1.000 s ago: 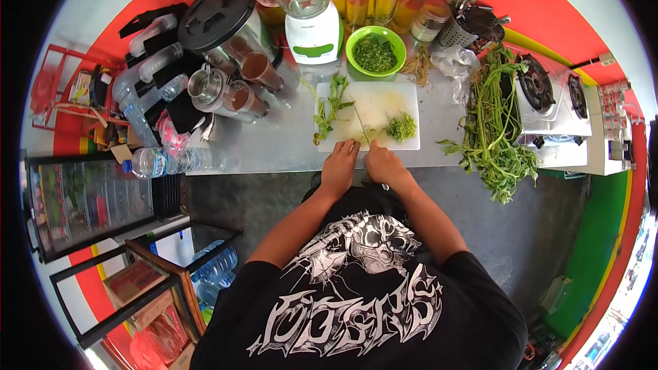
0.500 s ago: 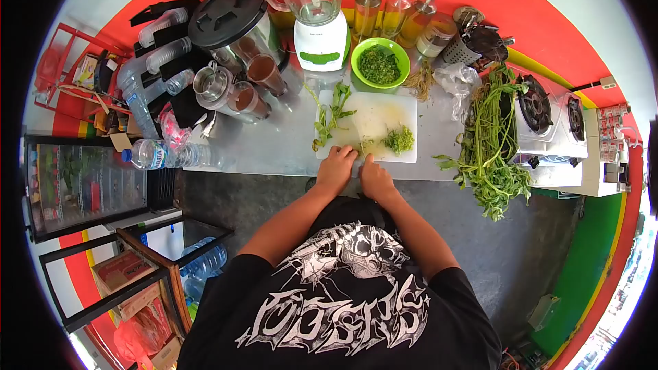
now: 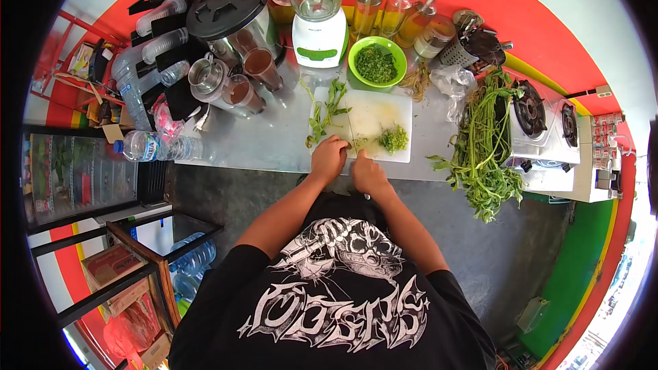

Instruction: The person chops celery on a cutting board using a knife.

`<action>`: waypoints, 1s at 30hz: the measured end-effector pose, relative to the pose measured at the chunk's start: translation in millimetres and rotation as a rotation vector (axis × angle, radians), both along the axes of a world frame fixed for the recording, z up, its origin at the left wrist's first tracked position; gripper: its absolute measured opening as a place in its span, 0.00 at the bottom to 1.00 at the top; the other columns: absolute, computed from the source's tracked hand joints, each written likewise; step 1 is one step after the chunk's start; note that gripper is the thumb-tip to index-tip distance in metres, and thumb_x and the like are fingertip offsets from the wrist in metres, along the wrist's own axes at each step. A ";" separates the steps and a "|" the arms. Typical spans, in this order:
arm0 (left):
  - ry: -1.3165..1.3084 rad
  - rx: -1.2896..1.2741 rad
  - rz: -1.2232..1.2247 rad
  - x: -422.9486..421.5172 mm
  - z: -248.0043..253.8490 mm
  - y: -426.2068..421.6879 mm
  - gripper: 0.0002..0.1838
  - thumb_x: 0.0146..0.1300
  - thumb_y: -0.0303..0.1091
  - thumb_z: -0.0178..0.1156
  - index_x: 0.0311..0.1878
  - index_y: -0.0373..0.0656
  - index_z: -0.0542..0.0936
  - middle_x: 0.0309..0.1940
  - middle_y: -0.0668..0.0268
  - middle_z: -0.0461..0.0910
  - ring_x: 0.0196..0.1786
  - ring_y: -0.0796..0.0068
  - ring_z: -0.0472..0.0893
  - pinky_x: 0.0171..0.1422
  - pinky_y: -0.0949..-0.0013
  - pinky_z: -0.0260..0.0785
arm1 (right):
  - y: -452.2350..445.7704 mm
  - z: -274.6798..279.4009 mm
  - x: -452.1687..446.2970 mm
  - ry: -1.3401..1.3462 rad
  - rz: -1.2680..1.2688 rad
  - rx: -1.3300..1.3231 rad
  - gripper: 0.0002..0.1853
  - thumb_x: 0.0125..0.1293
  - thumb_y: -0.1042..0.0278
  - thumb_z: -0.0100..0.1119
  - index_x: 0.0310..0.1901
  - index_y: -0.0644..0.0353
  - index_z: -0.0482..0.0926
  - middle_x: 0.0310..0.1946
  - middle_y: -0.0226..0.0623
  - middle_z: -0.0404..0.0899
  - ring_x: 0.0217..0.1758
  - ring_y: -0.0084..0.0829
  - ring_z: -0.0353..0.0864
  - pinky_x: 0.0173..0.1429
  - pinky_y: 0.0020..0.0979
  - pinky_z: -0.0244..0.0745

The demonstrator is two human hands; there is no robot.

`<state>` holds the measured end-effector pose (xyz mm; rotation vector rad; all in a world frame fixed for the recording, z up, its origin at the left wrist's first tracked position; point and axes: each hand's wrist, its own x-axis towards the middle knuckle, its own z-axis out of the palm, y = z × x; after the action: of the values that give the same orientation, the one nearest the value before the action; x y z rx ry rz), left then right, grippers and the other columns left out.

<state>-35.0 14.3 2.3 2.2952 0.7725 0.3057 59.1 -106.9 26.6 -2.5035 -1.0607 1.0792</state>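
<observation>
On the white cutting board (image 3: 377, 111), a thin knife (image 3: 351, 128) points away from me, its handle inside my closed right hand (image 3: 370, 175). Close to the blade's left side, my left hand (image 3: 329, 159) has its fingers bent down at the board's near edge; whatever they pinch is hidden beneath them. Leafy green stems (image 3: 327, 111) lie beyond that hand, on the left of the board. To the right of the knife is a pile of chopped greens (image 3: 393, 138), with small bits scattered beside it. A green bowl (image 3: 354, 72) holding more chopped greens stands behind the board.
A blender (image 3: 319, 38) and several pump bottles (image 3: 367, 10) line the back wall. Metal cups and a large lidded pot (image 3: 226, 10) stand left. A water bottle (image 3: 140, 149) lies at the left edge. Long-stemmed greens (image 3: 483, 147) overhang the right edge beside a stove (image 3: 541, 120).
The whole view has shifted slightly. My left hand has drawn a little away from my right, and more of the knife blade shows between them. The chopped pile looks the same.
</observation>
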 end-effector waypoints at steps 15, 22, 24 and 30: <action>-0.154 -0.035 0.021 -6.0 -7.0 -1.0 0.07 0.63 0.26 0.62 0.43 0.41 0.86 0.38 0.58 0.83 0.41 0.53 0.84 0.46 0.57 0.76 | -4.7 -0.8 -12.3 -0.013 0.006 -0.030 0.18 0.78 0.59 0.48 0.53 0.70 0.65 0.44 0.70 0.83 0.51 0.69 0.84 0.58 0.60 0.78; -0.166 -0.060 0.022 -8.7 -9.3 0.4 0.08 0.62 0.26 0.64 0.44 0.40 0.86 0.38 0.57 0.83 0.42 0.52 0.84 0.46 0.56 0.76 | -5.7 7.6 -8.2 -0.010 0.060 -0.008 0.19 0.79 0.58 0.48 0.53 0.70 0.65 0.43 0.71 0.83 0.49 0.69 0.84 0.57 0.61 0.77; -0.190 -0.045 0.033 -9.3 -10.2 -0.4 0.08 0.62 0.26 0.65 0.44 0.40 0.86 0.38 0.57 0.83 0.42 0.52 0.84 0.46 0.56 0.76 | -7.4 -0.7 -11.6 0.009 0.051 0.007 0.19 0.79 0.58 0.49 0.53 0.69 0.65 0.43 0.71 0.83 0.49 0.69 0.84 0.57 0.61 0.77; -0.138 -0.068 0.057 -7.1 -5.0 -4.3 0.05 0.64 0.28 0.64 0.42 0.42 0.85 0.38 0.58 0.81 0.45 0.48 0.82 0.48 0.52 0.74 | 0.4 -10.2 -12.6 -0.017 -0.018 0.055 0.18 0.78 0.58 0.49 0.53 0.68 0.65 0.42 0.71 0.83 0.47 0.70 0.84 0.55 0.62 0.77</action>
<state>-42.0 10.0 -2.8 2.1665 0.7673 0.4517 46.5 -106.5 16.4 -2.4785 -1.0558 1.0125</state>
